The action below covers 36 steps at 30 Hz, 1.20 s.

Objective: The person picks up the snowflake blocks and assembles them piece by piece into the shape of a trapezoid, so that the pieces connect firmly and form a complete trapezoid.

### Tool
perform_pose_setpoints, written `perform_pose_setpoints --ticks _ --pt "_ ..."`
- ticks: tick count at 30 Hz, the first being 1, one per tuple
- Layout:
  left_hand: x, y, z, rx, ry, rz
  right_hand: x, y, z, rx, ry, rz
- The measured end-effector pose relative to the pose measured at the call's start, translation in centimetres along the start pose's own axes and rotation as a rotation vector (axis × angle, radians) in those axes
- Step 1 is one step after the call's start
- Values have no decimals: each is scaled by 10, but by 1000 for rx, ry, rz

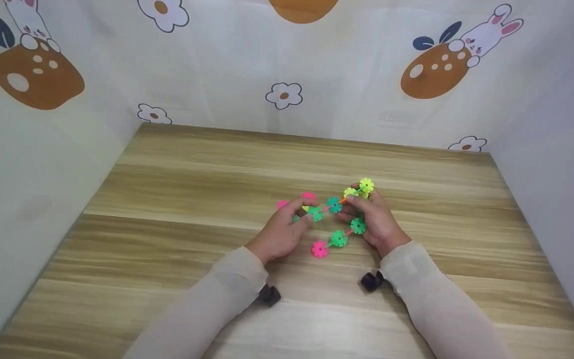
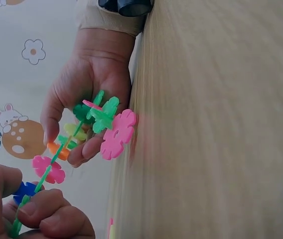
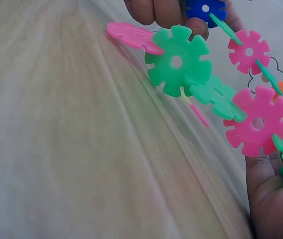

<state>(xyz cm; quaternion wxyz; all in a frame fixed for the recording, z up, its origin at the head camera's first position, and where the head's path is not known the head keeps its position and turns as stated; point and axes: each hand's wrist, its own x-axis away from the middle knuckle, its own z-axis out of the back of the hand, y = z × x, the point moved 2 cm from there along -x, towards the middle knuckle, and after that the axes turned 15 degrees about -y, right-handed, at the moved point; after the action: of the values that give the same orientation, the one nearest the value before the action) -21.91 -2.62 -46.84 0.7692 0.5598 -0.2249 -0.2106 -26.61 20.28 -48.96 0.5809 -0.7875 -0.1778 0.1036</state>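
Note:
A chain of interlocking plastic flower discs (image 1: 335,205) in green, pink, orange, yellow and blue is stretched between both hands, raised over the table. My left hand (image 1: 282,230) pinches its left end between thumb and fingers, at a green disc (image 1: 315,214) and a blue disc (image 2: 26,191). With thumb and fingers, my right hand (image 1: 380,219) grips the chain near the orange disc (image 2: 59,151); yellow discs (image 1: 366,185) stick out past its fingertips. From the right palm a branch hangs toward the person, through green discs (image 1: 339,238) to a pink disc (image 1: 320,249).
Pink pieces (image 1: 308,196) show just behind the left hand, on the wood-grain table (image 1: 177,249). A patterned cloth wall (image 1: 227,75) rises at the back and sides. Black wrist cameras (image 1: 371,281) hang below the sleeve cuffs.

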Motion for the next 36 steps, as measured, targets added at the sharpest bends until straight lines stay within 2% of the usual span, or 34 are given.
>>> perform_pose_setpoints --ticks 18,24,31,36 --pt "-1 1 2 53 77 -47 0 1 -3 28 -42 -26" --pt "-1 0 2 98 126 -34 0 1 -4 19 -32 -26" --pt "-2 -4 3 174 116 -20 0 2 -3 21 -15 -29" --pt "-2 -5 2 170 129 -18 -1 3 -3 26 -23 -30"
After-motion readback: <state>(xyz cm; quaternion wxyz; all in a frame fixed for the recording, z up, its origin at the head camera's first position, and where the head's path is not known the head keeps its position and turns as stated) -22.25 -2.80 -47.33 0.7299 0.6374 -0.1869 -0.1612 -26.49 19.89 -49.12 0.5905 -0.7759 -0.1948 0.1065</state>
